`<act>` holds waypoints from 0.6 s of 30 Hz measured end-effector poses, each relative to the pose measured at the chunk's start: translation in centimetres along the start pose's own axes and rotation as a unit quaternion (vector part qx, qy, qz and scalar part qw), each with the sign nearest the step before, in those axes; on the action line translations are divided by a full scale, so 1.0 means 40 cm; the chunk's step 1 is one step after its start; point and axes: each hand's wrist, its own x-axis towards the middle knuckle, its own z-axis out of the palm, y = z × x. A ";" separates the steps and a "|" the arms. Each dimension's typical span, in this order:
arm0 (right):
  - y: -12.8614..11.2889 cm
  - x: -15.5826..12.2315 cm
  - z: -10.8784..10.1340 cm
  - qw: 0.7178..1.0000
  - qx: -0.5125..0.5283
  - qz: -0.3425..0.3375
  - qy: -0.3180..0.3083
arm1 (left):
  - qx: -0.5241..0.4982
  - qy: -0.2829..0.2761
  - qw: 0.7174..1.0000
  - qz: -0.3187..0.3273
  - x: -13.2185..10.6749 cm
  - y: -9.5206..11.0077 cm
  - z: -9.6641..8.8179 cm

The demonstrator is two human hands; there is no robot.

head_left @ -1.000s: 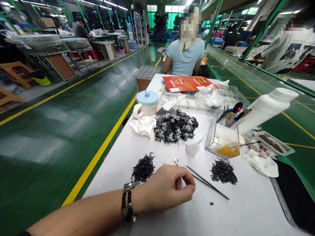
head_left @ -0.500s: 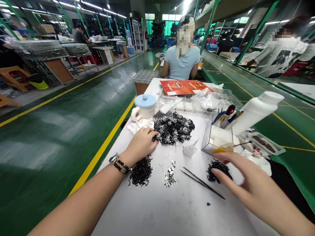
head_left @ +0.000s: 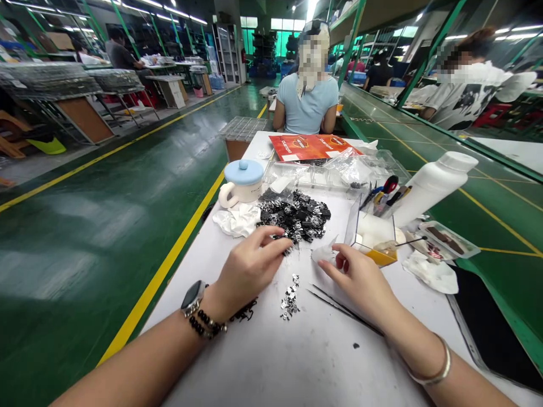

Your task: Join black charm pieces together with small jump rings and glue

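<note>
My left hand (head_left: 250,264) rests on the white table (head_left: 305,362), its fingers pinched on a few small parts at the near edge of a big pile of black and silver metal parts (head_left: 299,213). My right hand (head_left: 360,278) has its thumb and curled forefinger closed on a small white dropper bottle (head_left: 321,252) lying beside a clear box. A little heap of silver parts (head_left: 289,297) sits between my hands. Black tweezers (head_left: 335,305) run under my right hand. A heap of small black pieces (head_left: 245,311) shows from under my left wrist.
A blue-lidded mug (head_left: 241,181), a white rag (head_left: 237,219), a clear box of tools (head_left: 373,226), a tall white bottle (head_left: 428,186), plastic trays and an orange packet (head_left: 311,147) crowd the far side. A person in a light blue shirt (head_left: 307,102) sits beyond. The table's left edge borders a green aisle.
My left hand drew back from the left of the big pile to its near edge and pinched. My right hand moved left from the right-hand black heap to the dropper bottle.
</note>
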 end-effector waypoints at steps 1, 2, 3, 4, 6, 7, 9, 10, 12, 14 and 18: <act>0.001 0.003 0.004 1.000 0.011 -0.003 0.004 | -0.024 0.001 1.000 0.011 -0.004 0.023 0.001; 0.002 0.005 0.007 1.000 0.025 -0.007 0.009 | -0.051 0.000 0.999 0.016 -0.009 0.044 0.003; 0.002 0.005 0.008 0.999 0.041 -0.010 0.015 | -0.082 -0.007 0.996 0.014 -0.013 0.064 0.005; 0.002 0.004 0.008 0.998 0.060 -0.013 0.021 | -0.126 -0.020 0.992 -0.001 -0.018 0.081 0.006; 0.003 -0.003 0.001 0.993 0.111 -0.018 0.038 | -0.200 -0.053 0.977 -0.043 -0.026 0.106 0.006; 0.003 -0.008 -0.006 0.989 0.142 -0.017 0.046 | -0.231 -0.074 0.968 -0.071 -0.028 0.116 0.005; 0.004 -0.023 -0.025 0.976 0.214 -0.011 0.048 | -0.272 -0.123 0.946 -0.127 -0.032 0.128 0.004; 0.005 -0.031 -0.037 0.968 0.246 -0.008 0.041 | -0.288 -0.146 0.935 -0.147 -0.033 0.133 0.003; 0.006 -0.047 -0.059 0.944 0.331 0.009 0.018 | -0.313 -0.180 0.916 -0.174 -0.035 0.139 0.004; 0.006 -0.060 -0.078 0.899 0.435 0.045 0.001 | -0.329 -0.191 0.902 -0.203 -0.037 0.143 0.007; -0.002 -0.074 -0.100 0.822 0.562 0.074 0.053 | -0.325 -0.213 0.888 -0.247 -0.042 0.148 0.014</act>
